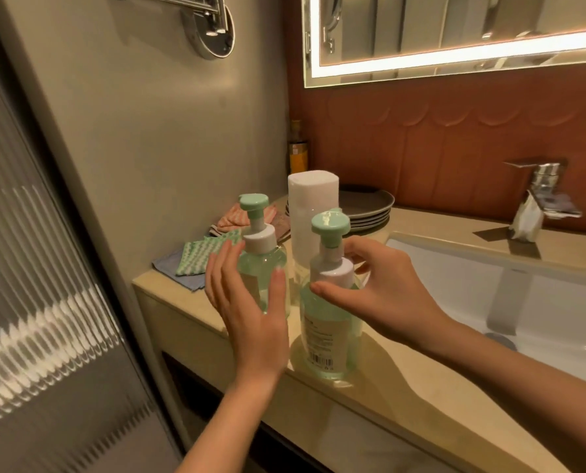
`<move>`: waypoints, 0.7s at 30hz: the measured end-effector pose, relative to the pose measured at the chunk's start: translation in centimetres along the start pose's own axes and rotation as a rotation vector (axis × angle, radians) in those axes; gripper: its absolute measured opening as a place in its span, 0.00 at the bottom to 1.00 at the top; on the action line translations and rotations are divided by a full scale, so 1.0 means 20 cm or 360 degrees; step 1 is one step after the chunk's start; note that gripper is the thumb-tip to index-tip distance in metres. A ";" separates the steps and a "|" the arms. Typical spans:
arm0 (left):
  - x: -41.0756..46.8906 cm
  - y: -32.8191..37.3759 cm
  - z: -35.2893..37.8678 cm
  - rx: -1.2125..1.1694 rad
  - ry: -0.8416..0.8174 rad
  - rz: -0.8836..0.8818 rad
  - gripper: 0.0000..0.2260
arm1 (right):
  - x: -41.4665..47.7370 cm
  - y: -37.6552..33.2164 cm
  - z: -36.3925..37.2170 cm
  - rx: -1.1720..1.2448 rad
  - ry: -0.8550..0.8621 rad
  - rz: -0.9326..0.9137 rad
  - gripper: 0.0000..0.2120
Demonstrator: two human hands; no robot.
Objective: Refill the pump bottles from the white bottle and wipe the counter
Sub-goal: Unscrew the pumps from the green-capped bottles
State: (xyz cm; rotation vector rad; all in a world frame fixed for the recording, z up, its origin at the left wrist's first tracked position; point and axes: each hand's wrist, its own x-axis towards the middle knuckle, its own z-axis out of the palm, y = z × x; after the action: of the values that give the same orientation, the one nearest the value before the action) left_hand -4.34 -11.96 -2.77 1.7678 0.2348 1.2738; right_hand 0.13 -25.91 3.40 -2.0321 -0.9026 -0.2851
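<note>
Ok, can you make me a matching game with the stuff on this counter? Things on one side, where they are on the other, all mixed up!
Things:
1. white bottle
2. plates
3. cloths
4. tap

Places:
a. at the back of the sink
b. lying flat at the counter's left end
c. upright behind the two pump bottles
d. stacked beside the white bottle

Pairs: 1-c, 2-d, 3-b, 4-a.

On the counter [370, 397], the farther pump bottle [262, 268] is flanked by the flat left hand [247, 308] — the nearer pump bottle [329, 332] is pinched at the collar by the right hand [383, 295].
</note>
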 end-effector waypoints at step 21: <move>-0.23 -0.08 0.26 0.0030 -0.0298 -0.0342 0.43 | 0.14 0.11 -0.01 0.0076 -0.0094 -0.0012 0.20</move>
State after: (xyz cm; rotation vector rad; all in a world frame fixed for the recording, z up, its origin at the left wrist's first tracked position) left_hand -1.60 -16.74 -7.19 1.8113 0.3206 0.9507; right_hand 3.75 -25.39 3.51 -2.0024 -0.9449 -0.2064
